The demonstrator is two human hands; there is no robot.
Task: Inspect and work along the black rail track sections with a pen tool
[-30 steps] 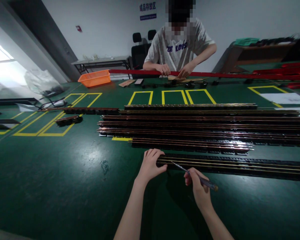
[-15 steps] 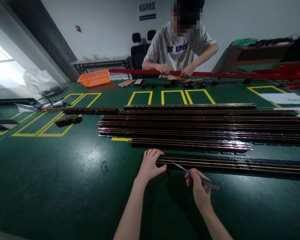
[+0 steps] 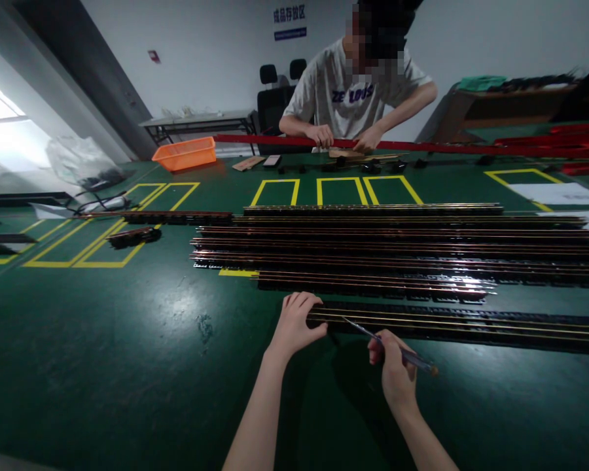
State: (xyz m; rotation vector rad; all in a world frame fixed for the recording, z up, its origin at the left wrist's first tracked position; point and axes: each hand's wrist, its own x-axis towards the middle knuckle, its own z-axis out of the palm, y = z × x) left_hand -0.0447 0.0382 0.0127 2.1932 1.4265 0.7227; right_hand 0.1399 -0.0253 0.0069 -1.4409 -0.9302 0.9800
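Observation:
My left hand is closed around the left end of a long black strip that carries thin brass-coloured rods along its length. The strip lies on the green table, and its far right end runs out of view. In my right hand is a slim screwdriver-like tool with a see-through handle and a thin metal shaft. The tool's tip points up and left and meets the rods, a short way right of my left hand; whether it touches them I cannot tell.
Several similar strips with copper-coloured rods lie side by side just beyond. A short piece rests to the left. Across the table a person holds a long red bar. An orange bin stands at the far left.
My right hand and the tool have shifted slightly to the right along the strip. The left hand stays in place. The person opposite has leaned a little to the right.

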